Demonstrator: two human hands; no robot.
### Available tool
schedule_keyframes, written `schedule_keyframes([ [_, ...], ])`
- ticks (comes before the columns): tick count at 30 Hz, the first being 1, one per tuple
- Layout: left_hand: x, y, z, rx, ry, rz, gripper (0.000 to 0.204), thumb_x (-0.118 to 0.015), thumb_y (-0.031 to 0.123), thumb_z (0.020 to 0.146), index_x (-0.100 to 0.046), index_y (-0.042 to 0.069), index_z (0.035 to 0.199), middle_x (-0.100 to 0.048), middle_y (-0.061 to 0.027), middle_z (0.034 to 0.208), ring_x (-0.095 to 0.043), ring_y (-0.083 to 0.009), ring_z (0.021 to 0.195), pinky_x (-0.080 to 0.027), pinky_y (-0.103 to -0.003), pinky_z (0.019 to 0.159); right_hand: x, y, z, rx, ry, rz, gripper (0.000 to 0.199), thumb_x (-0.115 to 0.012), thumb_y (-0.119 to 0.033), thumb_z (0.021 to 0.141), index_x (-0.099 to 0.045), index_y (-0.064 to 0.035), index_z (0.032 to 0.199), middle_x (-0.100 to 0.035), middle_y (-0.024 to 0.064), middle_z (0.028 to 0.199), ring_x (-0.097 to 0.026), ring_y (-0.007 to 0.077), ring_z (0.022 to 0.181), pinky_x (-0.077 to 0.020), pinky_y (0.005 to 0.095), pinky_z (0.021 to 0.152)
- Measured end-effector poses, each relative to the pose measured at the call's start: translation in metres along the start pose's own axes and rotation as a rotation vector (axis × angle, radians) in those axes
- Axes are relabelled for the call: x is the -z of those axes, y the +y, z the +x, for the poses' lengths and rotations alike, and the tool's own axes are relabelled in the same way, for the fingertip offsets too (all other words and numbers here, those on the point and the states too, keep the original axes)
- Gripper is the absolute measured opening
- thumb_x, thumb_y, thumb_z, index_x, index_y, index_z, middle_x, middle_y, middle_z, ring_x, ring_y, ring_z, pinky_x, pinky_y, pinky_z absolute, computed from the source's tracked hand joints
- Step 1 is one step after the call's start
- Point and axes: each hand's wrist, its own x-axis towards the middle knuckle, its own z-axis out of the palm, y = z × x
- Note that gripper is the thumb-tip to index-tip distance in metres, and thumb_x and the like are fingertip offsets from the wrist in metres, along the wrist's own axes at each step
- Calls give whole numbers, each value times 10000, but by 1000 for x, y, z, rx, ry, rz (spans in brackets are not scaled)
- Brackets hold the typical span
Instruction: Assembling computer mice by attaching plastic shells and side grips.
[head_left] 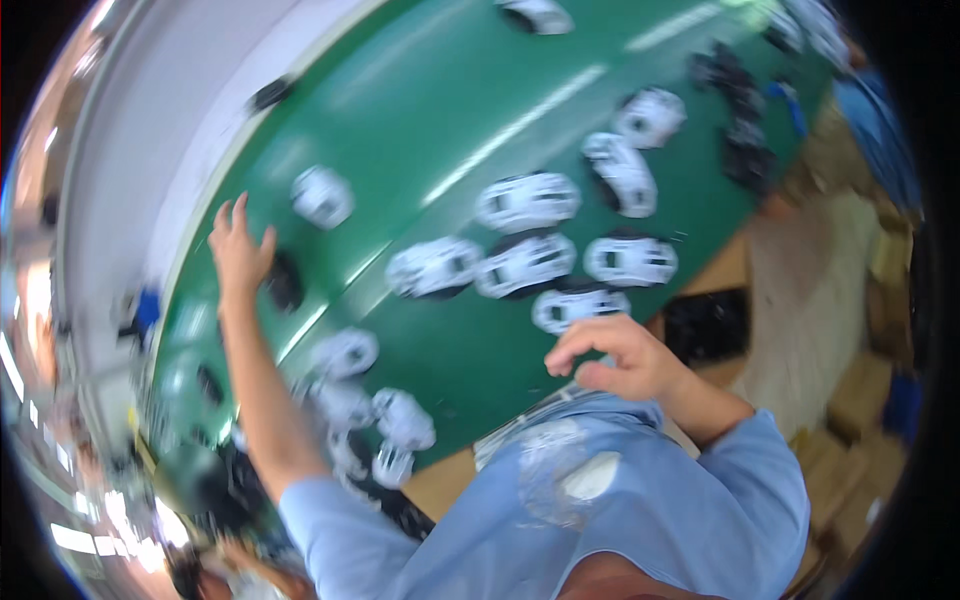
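Observation:
My left hand (240, 250) reaches over the far left part of the green table, its fingers spread and nothing held. Beside it lies a dark oval piece (284, 281), and a little beyond is a white shell (322, 197). My right hand (622, 356) is close to my body at the near edge, with bent fingers apart from the thumb and nothing visible between them. Just past it lies a white, car-shaped shell (578, 306) with dark openings. Several similar shells, such as the middle one (526, 263), are grouped beyond. Motion blurs their details.
The green table (400, 130) curves across the view. More white shells (404, 420) are clustered at the near left. Dark pieces (740, 125) lie in a row at the far right, near another person's blue clothing (880, 135). Cardboard boxes (862, 395) stand at the right.

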Motion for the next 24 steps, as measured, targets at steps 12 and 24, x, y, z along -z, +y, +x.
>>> schedule_keyframes([
  [12,4,82,54,-461,-288,62,912,-712,-36,600,-463,202,1445,-459,-187,1411,-469,-407,1257,-453,-454,1058,214,-42,-62,-30,962,-765,226,-666,-155,954,-702,-13,1127,-726,64,993,-655,112,857,-524,282,777],
  [24,6,58,52,25,-416,-233,655,-814,308,607,-554,-28,1106,-640,-274,1046,-607,-430,991,-503,-491,876,280,-43,-2,-657,625,-1712,297,-699,-363,831,-765,-75,860,-731,140,899,-702,329,918,-572,461,788],
])
